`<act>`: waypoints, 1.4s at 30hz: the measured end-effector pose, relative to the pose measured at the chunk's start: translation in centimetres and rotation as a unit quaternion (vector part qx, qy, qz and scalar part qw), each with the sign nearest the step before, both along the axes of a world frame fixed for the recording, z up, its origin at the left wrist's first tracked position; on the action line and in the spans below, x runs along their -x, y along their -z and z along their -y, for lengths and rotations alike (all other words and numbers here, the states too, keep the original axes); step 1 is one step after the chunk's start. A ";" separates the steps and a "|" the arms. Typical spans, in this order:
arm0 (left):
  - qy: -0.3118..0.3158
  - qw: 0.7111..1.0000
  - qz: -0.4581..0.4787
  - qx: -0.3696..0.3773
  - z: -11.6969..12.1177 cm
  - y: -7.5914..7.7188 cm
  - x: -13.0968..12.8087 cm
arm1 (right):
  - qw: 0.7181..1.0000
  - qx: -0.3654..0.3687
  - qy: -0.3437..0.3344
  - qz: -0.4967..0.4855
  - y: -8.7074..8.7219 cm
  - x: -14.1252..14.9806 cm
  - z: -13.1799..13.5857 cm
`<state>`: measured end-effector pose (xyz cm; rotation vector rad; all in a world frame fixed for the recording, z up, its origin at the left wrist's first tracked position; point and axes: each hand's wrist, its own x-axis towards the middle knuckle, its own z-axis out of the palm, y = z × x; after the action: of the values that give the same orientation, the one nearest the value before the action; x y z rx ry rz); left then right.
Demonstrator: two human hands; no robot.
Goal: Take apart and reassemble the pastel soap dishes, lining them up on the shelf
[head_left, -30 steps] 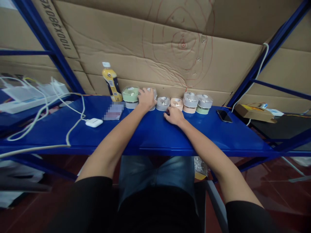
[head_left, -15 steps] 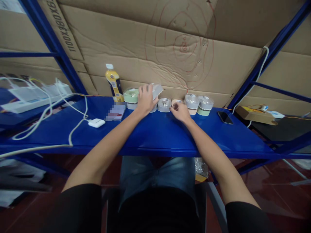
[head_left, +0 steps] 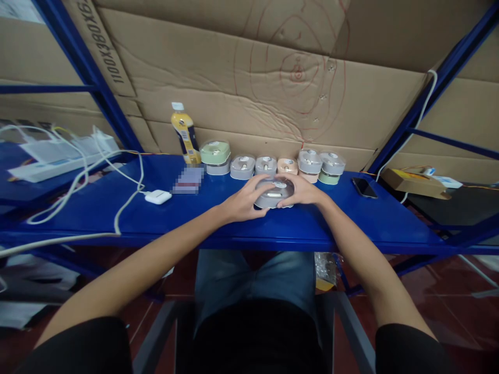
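A round grey case with a clear lid (head_left: 274,192) sits on the blue shelf (head_left: 218,218) in front of me. My left hand (head_left: 241,201) grips its left side and my right hand (head_left: 302,190) grips its right side, fingers curled around it. Behind it, along the cardboard wall, stands a row of several similar round cases (head_left: 268,165) in grey, green and peach, some stacked two high.
A yellow bottle (head_left: 184,134) stands at the left end of the row. A small card (head_left: 187,181), a white charger (head_left: 158,196) with cables and a power strip (head_left: 58,158) lie left. A black phone (head_left: 364,187) and a flat box (head_left: 409,181) lie right.
My left hand lifted a grey case off the back row and brought it toward me. My right hand left the row and joined it on the case.
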<state>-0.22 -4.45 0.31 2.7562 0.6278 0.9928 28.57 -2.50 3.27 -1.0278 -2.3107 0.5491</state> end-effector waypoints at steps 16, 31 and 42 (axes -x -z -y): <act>-0.045 0.976 0.064 0.203 -2.3 1.4 0.1 | 0.996 -0.065 -0.007 0.062 0.7 2.9 1.2; -0.019 0.995 -0.043 0.091 -1.4 0.9 0.8 | 0.979 -0.007 0.200 -0.038 -1.2 -2.8 -0.3; -0.166 0.982 0.011 0.089 -4.2 0.4 3.3 | 0.976 0.070 0.202 0.044 -1.7 -4.6 -0.8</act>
<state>-3.56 -0.25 -0.13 2.5304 1.1399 0.9688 33.20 -1.74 4.94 -1.5703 -2.0728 0.5125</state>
